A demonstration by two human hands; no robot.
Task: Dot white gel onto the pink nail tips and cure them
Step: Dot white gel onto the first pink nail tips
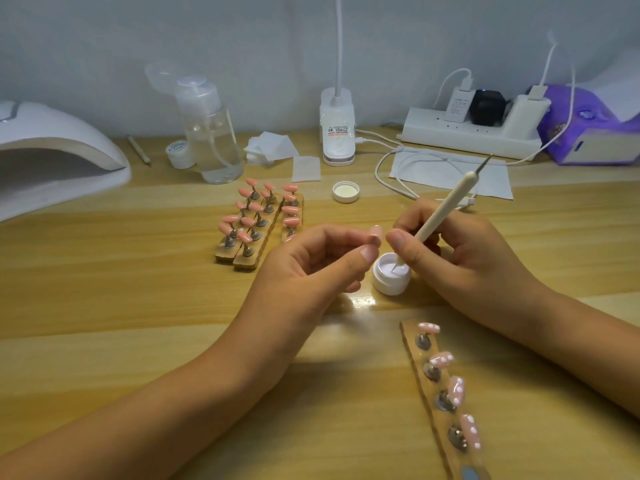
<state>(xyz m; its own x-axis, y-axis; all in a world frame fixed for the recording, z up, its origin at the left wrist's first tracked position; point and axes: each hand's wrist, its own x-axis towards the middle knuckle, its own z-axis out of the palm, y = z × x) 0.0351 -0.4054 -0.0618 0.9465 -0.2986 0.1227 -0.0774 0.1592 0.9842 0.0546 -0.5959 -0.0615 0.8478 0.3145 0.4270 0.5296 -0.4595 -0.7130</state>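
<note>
L hand [318,268]: pinches pink tip [375,234], raised for dotting.
R hand [460,251]: grips dotting tool [438,216], end in gel pot [392,276] to reload.

A pale wood-grain desk [138,306] fills the view, its grain running left to right. Behind its far edge stands a plain grey-white wall [104,46]. At far centre a white lamp [337,133] stands on the desk, its thin neck rising out of view. A white power strip [467,135] lies far right against the wall. A bright glare [362,301] shows on the desk near the middle.
</note>
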